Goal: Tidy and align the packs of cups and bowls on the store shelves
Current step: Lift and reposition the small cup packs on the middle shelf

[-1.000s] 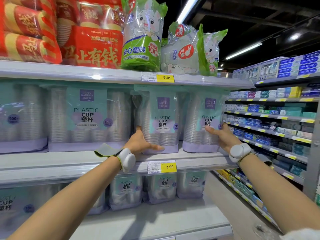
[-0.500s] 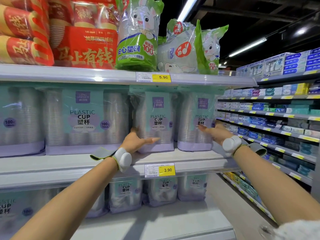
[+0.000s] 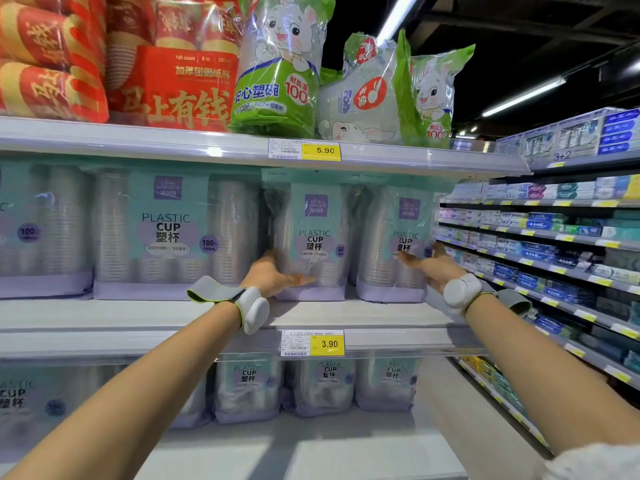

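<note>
1. While both arms reach in from the bottom of the frame, the middle shelf (image 3: 346, 317) runs across the centre, carrying clear packs of plastic cups.
2. At centre left stands a wide hundred-cup pack (image 3: 169, 233).
3. Right of it stand two narrower packs, the centre pack (image 3: 313, 237) and the right pack (image 3: 398, 244), just beside each other.
4. Left hand (image 3: 273, 275), fingers spread flat, presses the centre pack's lower left.
5. Right hand (image 3: 433, 266), also spread, presses the right pack's lower right edge.
6. Below centre sits a yellow price tag (image 3: 327, 344).
</note>
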`<state>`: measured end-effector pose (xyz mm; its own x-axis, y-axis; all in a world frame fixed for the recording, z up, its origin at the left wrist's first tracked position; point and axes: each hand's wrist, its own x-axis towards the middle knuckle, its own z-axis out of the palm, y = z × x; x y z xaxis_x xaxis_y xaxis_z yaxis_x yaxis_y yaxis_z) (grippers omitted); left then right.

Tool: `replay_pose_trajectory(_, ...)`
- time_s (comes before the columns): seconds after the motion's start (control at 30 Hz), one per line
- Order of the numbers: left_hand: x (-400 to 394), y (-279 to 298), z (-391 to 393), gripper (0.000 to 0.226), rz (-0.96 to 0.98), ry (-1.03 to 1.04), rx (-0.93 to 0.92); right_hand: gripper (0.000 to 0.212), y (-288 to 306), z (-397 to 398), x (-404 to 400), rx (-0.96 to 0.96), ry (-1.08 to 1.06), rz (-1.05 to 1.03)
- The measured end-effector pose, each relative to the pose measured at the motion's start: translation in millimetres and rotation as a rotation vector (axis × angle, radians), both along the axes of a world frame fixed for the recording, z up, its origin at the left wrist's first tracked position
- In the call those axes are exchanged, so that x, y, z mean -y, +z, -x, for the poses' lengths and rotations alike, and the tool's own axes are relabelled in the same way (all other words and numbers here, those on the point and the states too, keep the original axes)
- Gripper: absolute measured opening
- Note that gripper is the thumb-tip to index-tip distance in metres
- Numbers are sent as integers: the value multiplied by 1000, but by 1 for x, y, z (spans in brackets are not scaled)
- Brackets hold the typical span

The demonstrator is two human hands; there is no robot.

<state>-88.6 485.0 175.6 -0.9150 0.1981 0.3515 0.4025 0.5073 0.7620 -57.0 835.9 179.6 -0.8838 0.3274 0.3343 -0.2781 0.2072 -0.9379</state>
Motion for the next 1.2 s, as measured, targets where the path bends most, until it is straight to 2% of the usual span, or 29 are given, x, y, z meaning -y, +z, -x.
replay_pose_trajectory(0.17, -10, 0, 0, 123, 35, 36, -6, 141, 2, -3, 8, -25, -23, 45)
replay_pose_trajectory(0.2, -12, 0, -2, 121, 48, 38, -7, 132, 5, -8, 15, -30, -19, 49)
replay_pose_trajectory(0.27, -16, 0, -3, 107, 87, 45, -18, 98, 11, -18, 29, -27, -18, 52)
replay_pose_trajectory(0.3, -18, -1, -2, 100, 97, 50, -26, 94, 12, -20, 32, -21, -18, 55)
replay_pose_trajectory(0.4, -20, 0, -1, 97, 123, 57, -34, 140, 3, -1, 19, -10, -37, 52)
replay_pose_trajectory(0.47, -19, 0, -2, 99, 128, 56, -24, 148, 1, 7, 14, -10, -46, 37)
replay_pose_trajectory(0.5, -19, 0, -2, 99, 128, 51, -17, 138, 6, -2, 20, 3, -42, 35)
replay_pose_trajectory(0.6, -18, -1, -7, 98, 124, 46, -2, 87, 20, -32, 49, 43, -83, -11)
replay_pose_trajectory(0.63, -18, -1, -7, 98, 113, 44, -1, 83, 21, -35, 50, 75, -94, -18)
replay_pose_trajectory(0.73, -14, -1, -9, 97, 100, 46, 24, 86, 27, -42, 50, 139, -103, -21)
replay_pose_trajectory(0.83, -10, 3, -6, 101, 131, 48, 42, 75, 28, -50, 52, 141, -110, -45)
replay_pose_trajectory(0.9, -9, 7, -5, 113, 180, 36, 62, 64, 29, -54, 56, 115, -98, -60)
replay_pose_trajectory(0.97, -12, 6, 3, 137, 228, 44, 64, 73, 29, -53, 60, 137, -118, -72)
replay_pose_trajectory(1.0, -12, 4, 9, 141, 250, 49, 60, 80, 29, -55, 64, 158, -117, -71)
replay_pose_trajectory(1.1, -13, -2, 20, 146, 254, 24, 33, 82, 30, -59, 69, 135, -125, -83)
replay_pose_trajectory(1.2, -10, -9, 27, 145, 262, 21, 29, 68, 32, -62, 70, 121, -124, -81)
